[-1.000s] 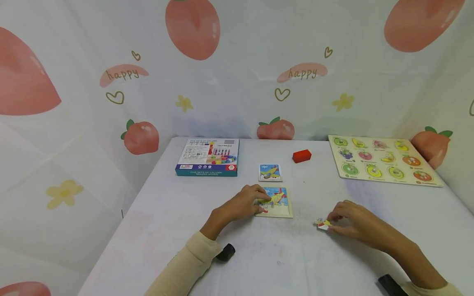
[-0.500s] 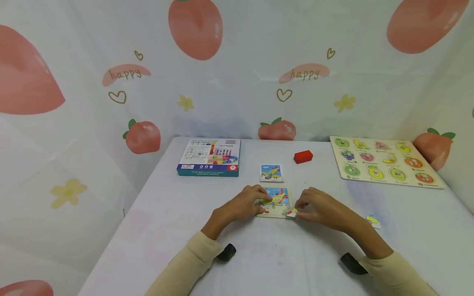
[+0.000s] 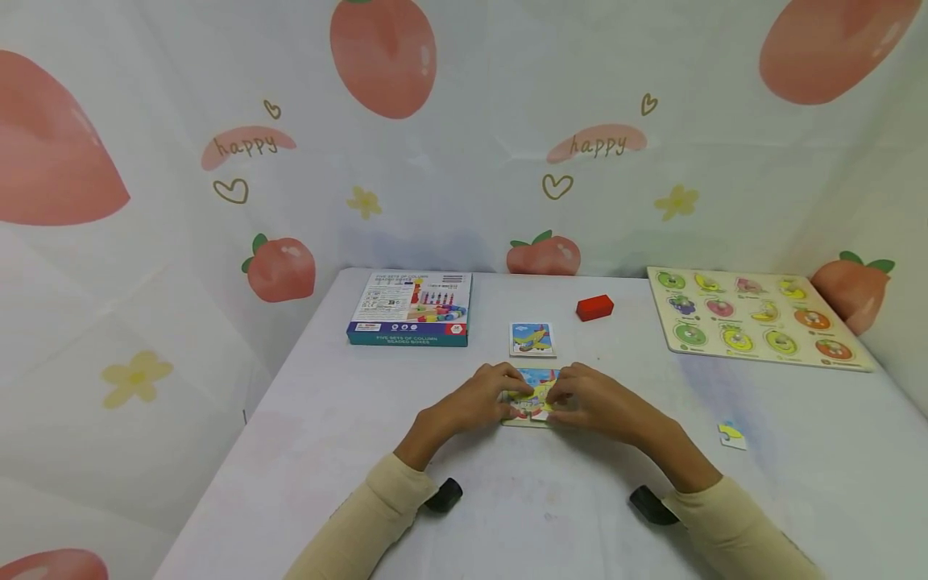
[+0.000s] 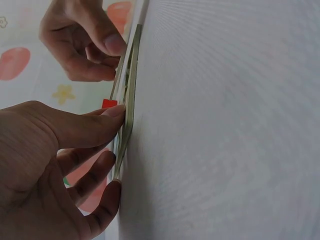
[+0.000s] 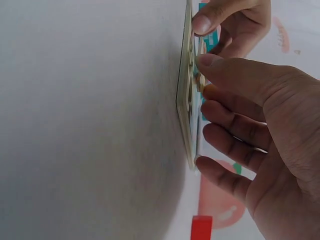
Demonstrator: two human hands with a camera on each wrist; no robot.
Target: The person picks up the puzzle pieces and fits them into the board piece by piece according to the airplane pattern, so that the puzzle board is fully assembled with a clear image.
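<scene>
In the head view, a small airplane jigsaw puzzle board (image 3: 519, 423) lies flat at the table's middle. My left hand (image 3: 474, 399) holds its left side, thumb and fingers bent over the pieces there. In the left wrist view, the thumb touches the board (image 4: 131, 95) along its near edge. My right hand (image 3: 602, 403) pinches a puzzle piece (image 3: 540, 415) just over the lower right of the board; the right wrist view shows this piece (image 5: 201, 83) tilted between thumb and fingertip. Both hands hide parts of the picture. Another loose puzzle piece (image 3: 732, 436) lies off to the right.
Behind the board lies a small airplane picture (image 3: 532, 340). A beaded-boxes toy box (image 3: 408, 309) stands at the back left, a red block (image 3: 594, 308) at the back. At the far right lies a fruit puzzle board (image 3: 761, 318).
My right hand has moved left from the right of the table, carrying the pinched puzzle piece onto the board and leaving another piece behind on the table. My left hand stays on the board.
</scene>
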